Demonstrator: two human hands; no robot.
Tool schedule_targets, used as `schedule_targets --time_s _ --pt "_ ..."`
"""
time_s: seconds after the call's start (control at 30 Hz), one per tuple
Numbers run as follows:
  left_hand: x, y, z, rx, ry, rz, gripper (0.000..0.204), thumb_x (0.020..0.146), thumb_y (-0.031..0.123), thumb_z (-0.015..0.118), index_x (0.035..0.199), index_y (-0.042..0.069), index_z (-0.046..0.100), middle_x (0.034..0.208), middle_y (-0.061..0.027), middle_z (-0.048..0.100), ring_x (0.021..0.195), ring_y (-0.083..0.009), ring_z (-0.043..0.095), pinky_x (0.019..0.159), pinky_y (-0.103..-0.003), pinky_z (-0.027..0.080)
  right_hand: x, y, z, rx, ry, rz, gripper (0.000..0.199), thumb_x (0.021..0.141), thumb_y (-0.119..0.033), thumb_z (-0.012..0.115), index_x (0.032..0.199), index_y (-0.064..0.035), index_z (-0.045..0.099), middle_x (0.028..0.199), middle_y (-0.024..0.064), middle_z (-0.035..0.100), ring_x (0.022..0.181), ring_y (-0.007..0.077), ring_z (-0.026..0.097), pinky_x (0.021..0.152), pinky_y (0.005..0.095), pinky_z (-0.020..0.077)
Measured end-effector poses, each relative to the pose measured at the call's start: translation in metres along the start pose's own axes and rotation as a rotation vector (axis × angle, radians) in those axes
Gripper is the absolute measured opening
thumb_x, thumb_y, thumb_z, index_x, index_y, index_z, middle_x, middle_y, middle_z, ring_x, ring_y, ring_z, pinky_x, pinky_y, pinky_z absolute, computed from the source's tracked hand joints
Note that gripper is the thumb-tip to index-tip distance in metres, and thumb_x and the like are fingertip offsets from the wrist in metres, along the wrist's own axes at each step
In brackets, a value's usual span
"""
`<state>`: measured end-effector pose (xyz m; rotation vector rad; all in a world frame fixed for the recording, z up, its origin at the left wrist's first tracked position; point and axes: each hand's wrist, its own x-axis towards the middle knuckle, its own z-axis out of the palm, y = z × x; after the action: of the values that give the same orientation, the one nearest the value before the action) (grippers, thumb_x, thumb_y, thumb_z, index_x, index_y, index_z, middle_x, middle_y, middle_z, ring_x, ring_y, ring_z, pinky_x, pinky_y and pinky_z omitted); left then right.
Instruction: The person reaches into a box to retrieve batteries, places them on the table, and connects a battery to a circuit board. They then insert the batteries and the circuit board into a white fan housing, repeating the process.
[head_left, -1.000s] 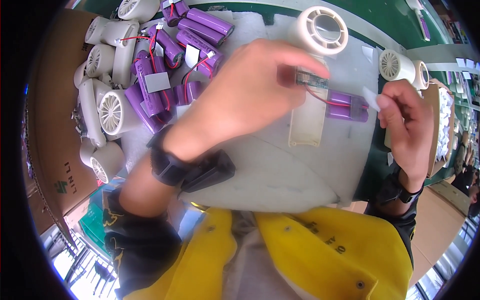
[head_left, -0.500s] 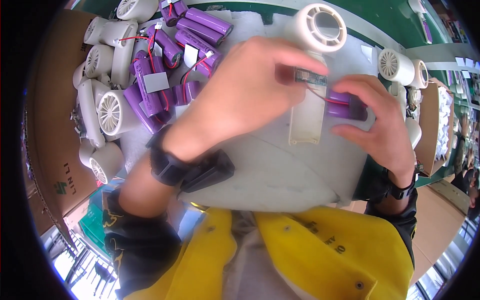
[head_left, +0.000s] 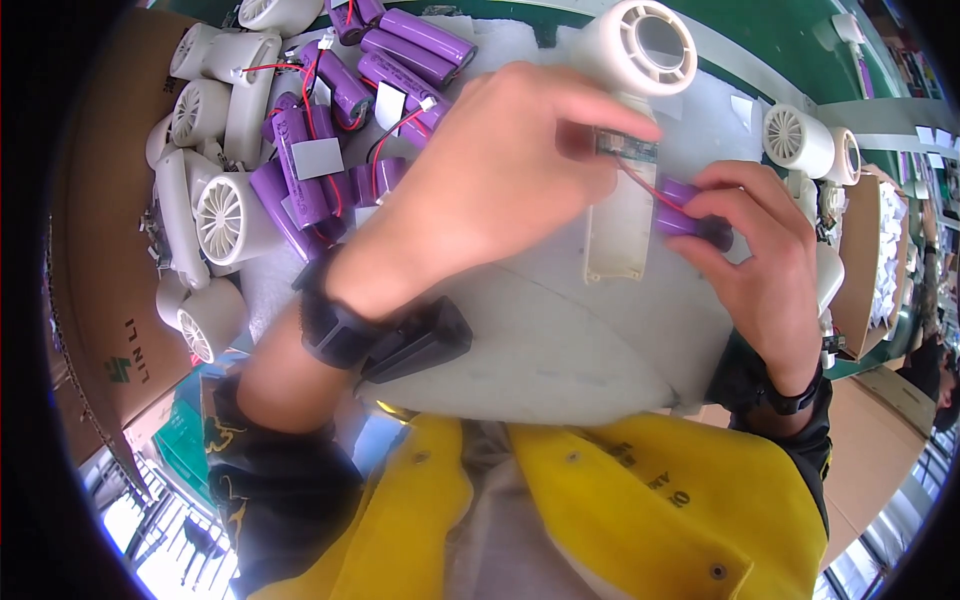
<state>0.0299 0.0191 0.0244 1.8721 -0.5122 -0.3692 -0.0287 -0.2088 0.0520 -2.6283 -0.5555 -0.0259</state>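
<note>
My left hand (head_left: 520, 160) is closed at the handle of a white handheld-fan housing (head_left: 620, 240), its index finger stretched along a small circuit board (head_left: 630, 148). The housing lies with its round fan head at the far end and its open handle toward me. Red wire runs from the board to a purple battery pack (head_left: 680, 200) right of the handle. My right hand (head_left: 765, 250) pinches that pack between thumb and fingers. My left thumb is mostly hidden, so I cannot tell whether the board rests inside the handle.
Several wired purple battery packs (head_left: 300, 165) are heaped at the far left, beside piled white fan housings (head_left: 235, 220). More housings (head_left: 797, 137) and a carton of small white pieces (head_left: 868, 270) stand at right. A black object (head_left: 425, 340) lies under my left wrist; a cardboard box (head_left: 120, 230) borders the left.
My right hand's fingers have closed in from around the battery pack and now grip it. The pack has tilted a little. My left hand stays nearly in place.
</note>
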Motion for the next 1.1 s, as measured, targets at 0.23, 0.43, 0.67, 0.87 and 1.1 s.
schedule_targets --time_s 0.23,0.43,0.67,0.87,1.1 --pt "0.000 0.001 -0.001 -0.006 -0.007 -0.043 0.036 0.080 -0.007 0.060 0.112 0.006 0.073 0.097 -0.0019 0.065 0.075 -0.0078 0.057 0.072 -0.022 0.049 0.002 -0.006 -0.005 0.145 -0.010 0.126 0.033 0.062 0.003 0.081 0.089 -0.0010 0.062 0.101 0.0092 0.063 0.085 0.0260 0.062 0.075 0.0335 0.0518" --pt "0.000 0.000 -0.002 0.018 -0.007 -0.008 0.034 0.081 -0.006 0.061 0.110 0.006 0.073 0.095 -0.0017 0.066 0.076 -0.0075 0.058 0.072 -0.023 0.050 -0.002 -0.002 -0.018 -0.034 -0.050 0.142 0.035 0.061 0.004 0.081 0.091 -0.0015 0.063 0.095 0.0092 0.063 0.081 0.0247 0.062 0.073 0.0332 0.0513" --pt "0.000 0.000 -0.002 0.031 0.000 0.009 0.034 0.081 -0.006 0.061 0.110 0.006 0.073 0.096 -0.0018 0.067 0.076 -0.0077 0.058 0.071 -0.023 0.050 -0.003 -0.007 -0.012 -0.003 0.002 0.154 0.036 0.064 0.001 0.083 0.094 -0.0041 0.064 0.087 0.0102 0.062 0.075 0.0286 0.062 0.066 0.0365 0.0498" --pt "0.000 0.001 -0.002 0.032 -0.008 0.012 0.034 0.081 -0.005 0.061 0.111 0.007 0.073 0.096 -0.0012 0.067 0.075 -0.0078 0.057 0.071 -0.023 0.050 -0.005 -0.009 -0.014 -0.042 -0.002 0.194 0.037 0.065 0.000 0.083 0.096 -0.0047 0.064 0.083 0.0091 0.062 0.073 0.0271 0.062 0.064 0.0355 0.0499" --pt "0.000 0.000 -0.002 0.021 -0.008 0.009 0.035 0.081 -0.005 0.062 0.111 0.007 0.073 0.096 -0.0009 0.066 0.075 -0.0072 0.057 0.071 -0.023 0.050 -0.005 -0.006 -0.014 -0.005 -0.036 0.235 0.041 0.063 0.002 0.082 0.100 -0.0053 0.066 0.084 0.0060 0.064 0.072 0.0196 0.058 0.063 0.0321 0.0488"
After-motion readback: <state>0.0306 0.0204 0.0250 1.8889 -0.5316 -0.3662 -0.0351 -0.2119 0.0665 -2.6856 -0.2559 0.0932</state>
